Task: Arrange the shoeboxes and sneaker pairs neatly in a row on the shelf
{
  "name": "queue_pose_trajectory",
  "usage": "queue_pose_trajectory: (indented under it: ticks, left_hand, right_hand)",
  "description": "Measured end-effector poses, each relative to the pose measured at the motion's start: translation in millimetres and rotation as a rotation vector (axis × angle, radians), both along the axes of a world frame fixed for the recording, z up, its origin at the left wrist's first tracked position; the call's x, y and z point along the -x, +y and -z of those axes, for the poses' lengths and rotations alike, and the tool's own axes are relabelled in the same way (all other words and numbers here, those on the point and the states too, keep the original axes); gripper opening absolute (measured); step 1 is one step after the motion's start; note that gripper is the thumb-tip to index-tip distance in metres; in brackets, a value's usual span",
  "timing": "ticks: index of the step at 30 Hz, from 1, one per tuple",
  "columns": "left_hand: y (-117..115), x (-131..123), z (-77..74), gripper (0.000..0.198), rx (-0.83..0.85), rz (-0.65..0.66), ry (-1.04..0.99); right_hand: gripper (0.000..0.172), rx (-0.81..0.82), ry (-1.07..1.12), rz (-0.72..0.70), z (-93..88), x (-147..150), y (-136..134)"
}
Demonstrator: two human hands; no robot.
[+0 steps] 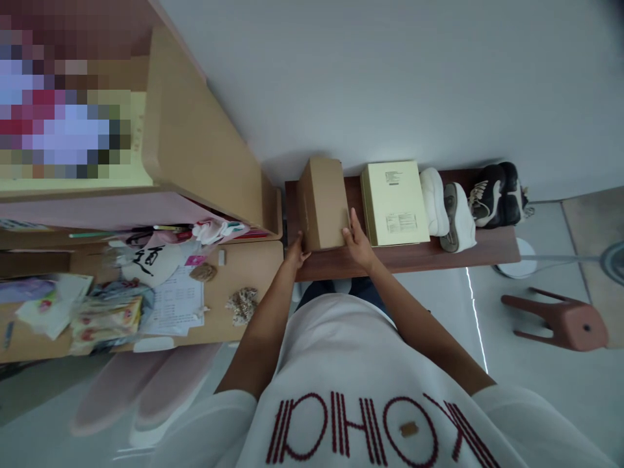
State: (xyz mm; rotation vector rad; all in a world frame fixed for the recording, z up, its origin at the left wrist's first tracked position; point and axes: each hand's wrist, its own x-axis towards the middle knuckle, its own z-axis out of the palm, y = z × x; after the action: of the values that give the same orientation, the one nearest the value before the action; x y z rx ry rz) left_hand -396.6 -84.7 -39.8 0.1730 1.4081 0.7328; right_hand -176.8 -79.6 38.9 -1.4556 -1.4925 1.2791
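Note:
A brown cardboard box [327, 205] stands near the left end of a dark reddish-brown wooden shelf top [390, 257], against the wall. My left hand [295, 252] is at its lower left corner, fingers curled against the side. On the opposite side, my right hand [359, 242] presses along the box, its thumb near the top edge and its fingers pointing toward the wall. The box is held between both hands. Just right of my right hand sits a pale yellow shoebox [397, 201] with printed labels. The undersides of both boxes are hidden.
White shoes [435, 201] and black sneakers [492, 195] line the shelf to the right. At left, a wooden desk [266, 273] holds a white cap [155, 263], papers and packets beneath an upper cabinet [195, 117]. A reddish-brown stool [580, 325] stands at right.

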Motion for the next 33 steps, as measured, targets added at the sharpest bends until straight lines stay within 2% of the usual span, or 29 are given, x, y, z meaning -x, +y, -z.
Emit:
queue_pose_trajectory:
  ticks: [2,5,10,14,18,20,28,33]
  left_hand:
    - [0,-5,0.1,0.063,-0.024,-0.071,-0.009]
    - [-5,-5,-9.8,0.054,-0.101,-0.133,-0.087]
    - [-15,5,-35.0,0.055,-0.254,-0.221,-0.047]
    - [-17,10,-45.9,0.055,-0.320,-0.259,0.072]
    - [-15,9,-46.2,0.061,-0.309,-0.257,0.162]
    - [-14,7,-44.8,0.065,-0.307,-0.252,0.181]
    - [-3,-2,-38.9,0.068,-0.323,-0.261,0.228]
    - [2,-3,-34.6,0.064,-0.307,-0.269,0.245]
  right_hand:
    - [0.094,-0.040,-0.063,0.038,-0.1,-11,1]
    - [0.088,-0.026,-0.101,0.102,0.2,-21,2]
    - [0.092,0.103,-0.127,0.183,3.5,-25,6]
    - [0.095,0.251,-0.031,0.139,9.9,-20,14]
    - [0.100,0.461,0.128,0.120,17.8,-13,21]
    - [0.097,0.527,0.186,0.133,22.9,-11,23]
    - [0.066,0.563,0.266,0.164,49.5,-13,33]
    - [0.060,0.589,0.249,0.146,61.8,-11,40]
